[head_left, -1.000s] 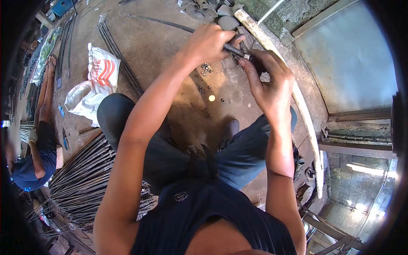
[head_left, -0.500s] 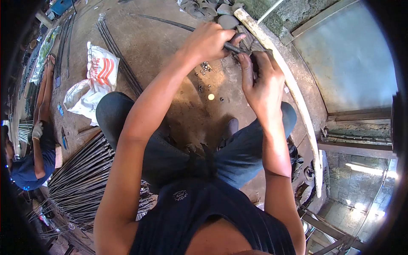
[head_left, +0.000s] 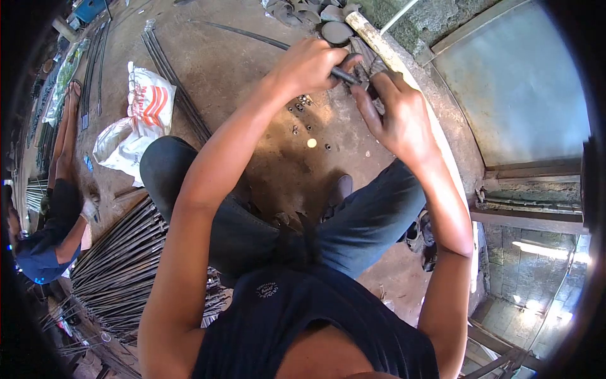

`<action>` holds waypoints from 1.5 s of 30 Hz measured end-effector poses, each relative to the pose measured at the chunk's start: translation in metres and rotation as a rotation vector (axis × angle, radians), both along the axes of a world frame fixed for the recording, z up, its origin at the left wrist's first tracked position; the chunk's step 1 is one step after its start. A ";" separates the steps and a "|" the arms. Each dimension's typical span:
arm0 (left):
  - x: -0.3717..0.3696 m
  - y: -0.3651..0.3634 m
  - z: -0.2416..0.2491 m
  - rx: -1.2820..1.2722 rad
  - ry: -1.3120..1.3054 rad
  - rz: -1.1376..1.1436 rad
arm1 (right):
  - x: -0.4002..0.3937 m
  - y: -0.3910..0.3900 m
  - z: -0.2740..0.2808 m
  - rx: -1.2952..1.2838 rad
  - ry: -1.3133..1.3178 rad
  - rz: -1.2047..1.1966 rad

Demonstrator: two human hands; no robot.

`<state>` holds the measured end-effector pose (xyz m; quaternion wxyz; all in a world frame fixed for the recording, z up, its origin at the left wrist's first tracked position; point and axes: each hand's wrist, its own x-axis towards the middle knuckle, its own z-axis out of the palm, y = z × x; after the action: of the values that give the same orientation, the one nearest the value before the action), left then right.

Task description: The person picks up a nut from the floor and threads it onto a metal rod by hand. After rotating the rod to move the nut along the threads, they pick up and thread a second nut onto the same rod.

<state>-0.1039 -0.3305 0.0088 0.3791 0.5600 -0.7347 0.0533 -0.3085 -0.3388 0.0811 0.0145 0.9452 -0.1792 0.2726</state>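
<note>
A long dark metal rod (head_left: 252, 36) reaches from the floor at upper left to between my hands. My left hand (head_left: 310, 65) is closed around it near its threaded-looking end. My right hand (head_left: 404, 114) pinches at the rod's tip, where a small shiny metal piece (head_left: 364, 84) like a nut shows between thumb and fingers; the fingers partly hide it. Several loose nuts (head_left: 302, 102) lie on the floor below my hands, near a pale round spot (head_left: 312, 143).
A white sack (head_left: 151, 104) and thin rods (head_left: 173, 79) lie to the left. A big bundle of dark rods (head_left: 126, 265) is beside my leg. Further left sits another person (head_left: 47, 252) with a gloved hand (head_left: 90, 208). A long pale pole (head_left: 379, 44) runs along the right.
My right forearm and elbow have swung outward to the right, and the right hand has turned at the rod's tip. My left hand stays on the rod. The other person's gloved hand has moved lower.
</note>
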 end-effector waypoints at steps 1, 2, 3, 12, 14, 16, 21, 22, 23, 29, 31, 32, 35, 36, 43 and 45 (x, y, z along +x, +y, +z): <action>-0.002 0.000 0.000 -0.002 0.003 -0.005 | 0.001 0.002 -0.001 -0.002 0.003 -0.005; -0.004 0.002 0.000 -0.009 -0.002 -0.014 | 0.002 0.005 -0.004 0.299 0.011 -0.117; -0.005 0.003 0.000 -0.014 -0.008 -0.021 | 0.002 0.005 -0.005 0.601 0.017 -0.227; -0.011 -0.004 -0.015 0.096 -0.106 -0.043 | -0.019 -0.010 0.001 0.145 0.236 0.076; -0.010 -0.002 -0.013 0.117 -0.116 -0.043 | -0.021 -0.012 0.000 -0.017 0.256 0.107; -0.010 -0.002 -0.012 0.140 -0.127 -0.047 | -0.022 -0.014 -0.001 -0.206 0.360 0.091; -0.012 -0.007 -0.019 0.070 -0.024 -0.040 | -0.017 -0.002 -0.010 -0.134 0.197 0.024; -0.011 -0.007 -0.018 0.069 -0.022 -0.037 | -0.015 0.000 -0.013 -0.069 0.089 -0.005; -0.011 -0.006 -0.018 0.059 -0.034 -0.046 | -0.012 0.003 -0.015 -0.069 0.091 -0.002; -0.011 0.001 -0.014 0.058 -0.053 -0.066 | -0.008 0.000 -0.010 1.116 -0.003 -0.387; -0.010 0.000 -0.013 0.040 -0.047 -0.050 | -0.013 0.004 -0.006 0.930 -0.009 -0.259; -0.010 -0.001 -0.013 0.059 -0.038 -0.053 | -0.014 0.005 -0.004 0.740 -0.009 -0.135; -0.010 -0.001 -0.012 0.075 -0.035 -0.042 | -0.015 0.002 -0.011 0.337 0.044 -0.066; -0.011 -0.001 -0.013 0.072 -0.051 -0.036 | -0.015 0.002 -0.013 0.074 0.090 -0.091; -0.008 -0.004 -0.017 0.036 -0.040 -0.068 | -0.013 0.005 -0.013 0.247 0.011 -0.066; -0.009 -0.004 -0.015 0.035 0.012 -0.067 | -0.014 0.006 -0.007 0.389 0.165 -0.210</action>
<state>-0.1126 -0.3349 -0.0057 0.3756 0.5418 -0.7515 0.0243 -0.3227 -0.3326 0.0745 -0.1248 0.9254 -0.3241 0.1518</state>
